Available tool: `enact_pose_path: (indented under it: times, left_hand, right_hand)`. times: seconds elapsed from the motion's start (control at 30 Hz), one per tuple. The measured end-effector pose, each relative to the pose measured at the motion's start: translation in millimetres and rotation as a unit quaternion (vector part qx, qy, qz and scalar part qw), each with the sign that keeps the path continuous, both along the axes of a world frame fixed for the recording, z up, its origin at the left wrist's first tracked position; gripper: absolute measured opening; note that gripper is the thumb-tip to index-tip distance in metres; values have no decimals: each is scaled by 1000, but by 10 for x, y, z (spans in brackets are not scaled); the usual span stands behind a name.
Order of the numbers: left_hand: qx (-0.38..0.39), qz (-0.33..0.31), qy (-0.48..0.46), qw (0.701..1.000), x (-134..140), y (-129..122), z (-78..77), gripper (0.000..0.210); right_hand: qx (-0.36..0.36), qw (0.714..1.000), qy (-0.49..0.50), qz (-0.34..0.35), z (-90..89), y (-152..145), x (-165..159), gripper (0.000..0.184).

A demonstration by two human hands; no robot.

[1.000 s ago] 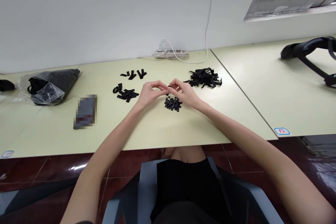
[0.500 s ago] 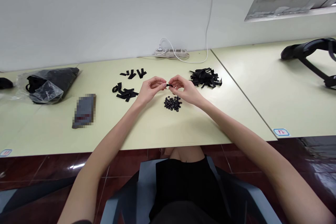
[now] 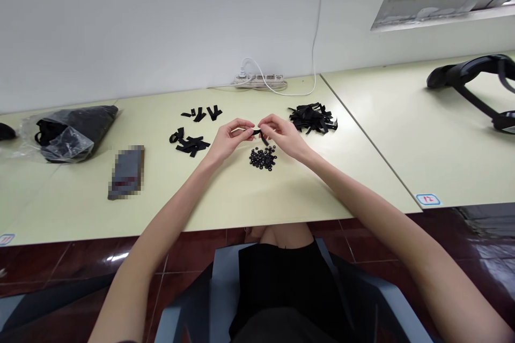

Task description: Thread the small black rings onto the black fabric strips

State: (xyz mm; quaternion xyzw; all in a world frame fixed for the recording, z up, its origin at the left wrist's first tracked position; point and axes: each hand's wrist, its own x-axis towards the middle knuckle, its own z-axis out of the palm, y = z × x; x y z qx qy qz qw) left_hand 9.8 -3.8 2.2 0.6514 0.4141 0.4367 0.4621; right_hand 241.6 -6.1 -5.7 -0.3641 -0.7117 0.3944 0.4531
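Observation:
A short black fabric strip is held between my two hands above the table. My left hand pinches one part of it between thumb and fingers. On the other side my right hand grips it too, and a length of the strip hangs down from those fingertips. Just below the hands lies a small pile of black rings or washers. Whether a ring is on the strip is too small to tell. Beyond my right hand is a heap of black strips; left of my left hand lie more strips.
Farther back are a few strips and a white power strip with a cable against the wall. To the left are a blurred dark flat object and a plastic bag of black material. A black headset-like frame stands far right.
A longer piece of the black strip now shows, hanging below my right fingertips. My hands have hardly moved; the whole view has shifted slightly.

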Motion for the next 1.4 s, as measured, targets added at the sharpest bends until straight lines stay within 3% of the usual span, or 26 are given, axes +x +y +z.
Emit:
enact_pose_path:
  times: [0.2,0.47,0.7,1.17,1.4]
  left_hand:
    - [6,0,-17,1000,-28,27,-16,55]
    - [-21,-67,48,996,-54,17,-63,49]
    - [-38,-49,52,997,-6,-12,-15,53]
    - [-22,-104,97,990,-10,-82,13,51]
    - [-22,-123,105,987,0,-87,-14,47]
  right_hand:
    - [39,999,-19,9,-32,6,2,17]
    - [93,994,-51,-35,-79,38,28,9]
    - [272,931,-210,-126,-124,12,-4,5]
    - [75,962,-262,-6,-10,-66,2,15]
    - [56,959,-279,20,5,-78,8,22]
